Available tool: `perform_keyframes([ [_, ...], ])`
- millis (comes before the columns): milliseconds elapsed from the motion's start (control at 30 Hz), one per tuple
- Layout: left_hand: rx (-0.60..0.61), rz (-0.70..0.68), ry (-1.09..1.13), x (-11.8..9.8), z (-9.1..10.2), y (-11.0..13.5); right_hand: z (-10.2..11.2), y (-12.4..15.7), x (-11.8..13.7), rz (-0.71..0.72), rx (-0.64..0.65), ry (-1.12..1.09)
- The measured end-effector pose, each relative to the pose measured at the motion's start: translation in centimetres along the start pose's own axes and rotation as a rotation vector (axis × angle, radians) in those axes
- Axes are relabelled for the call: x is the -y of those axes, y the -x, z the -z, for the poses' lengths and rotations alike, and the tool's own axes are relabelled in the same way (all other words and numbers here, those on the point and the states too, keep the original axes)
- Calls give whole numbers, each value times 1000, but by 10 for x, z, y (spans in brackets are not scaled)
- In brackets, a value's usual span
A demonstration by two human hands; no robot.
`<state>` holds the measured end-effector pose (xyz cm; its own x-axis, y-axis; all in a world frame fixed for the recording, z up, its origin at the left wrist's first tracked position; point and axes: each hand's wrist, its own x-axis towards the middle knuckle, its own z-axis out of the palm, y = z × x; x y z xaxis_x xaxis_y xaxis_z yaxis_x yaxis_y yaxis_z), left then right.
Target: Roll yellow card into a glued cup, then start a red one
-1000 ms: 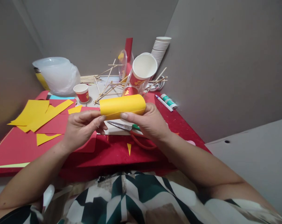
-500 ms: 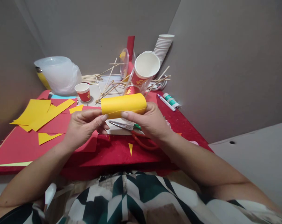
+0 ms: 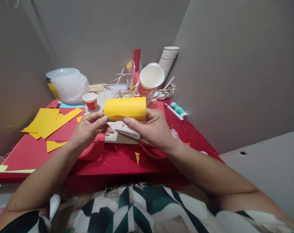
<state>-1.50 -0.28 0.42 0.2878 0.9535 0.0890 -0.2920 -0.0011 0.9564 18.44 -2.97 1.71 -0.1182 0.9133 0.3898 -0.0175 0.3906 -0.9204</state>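
Both hands hold a rolled yellow paper tube (image 3: 125,108) level above the red table (image 3: 117,160). My left hand (image 3: 89,128) pinches the tube's left end between thumb and fingers. My right hand (image 3: 153,128) wraps the right half, thumb along the front seam. Under the tube lie scissors (image 3: 128,133) with a red handle, partly hidden by my right hand.
Yellow paper pieces (image 3: 49,120) and red sheets (image 3: 22,152) lie at the left. A small red cup (image 3: 91,101), wooden sticks (image 3: 112,89), a tilted paper cup (image 3: 149,79), a cup stack (image 3: 168,59), a plastic bag (image 3: 67,82) and a glue tube (image 3: 179,109) crowd the back.
The view has shifted a little. The tube is turned slightly in my hands and looks shorter. Both hands keep their grip.
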Motion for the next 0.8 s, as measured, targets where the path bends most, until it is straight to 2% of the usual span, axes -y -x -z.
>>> perform_keyframes([
  [200,103,43,90,-9,24,-14,8,13,10,378,-167,184],
  [267,128,46,110,-11,30,-17,13,18,15,440,-175,183],
  [467,80,38,203,-12,39,-20,22,33,22,515,-231,173],
  [800,32,6,186,-14,42,-14,22,43,26,480,-236,129],
])
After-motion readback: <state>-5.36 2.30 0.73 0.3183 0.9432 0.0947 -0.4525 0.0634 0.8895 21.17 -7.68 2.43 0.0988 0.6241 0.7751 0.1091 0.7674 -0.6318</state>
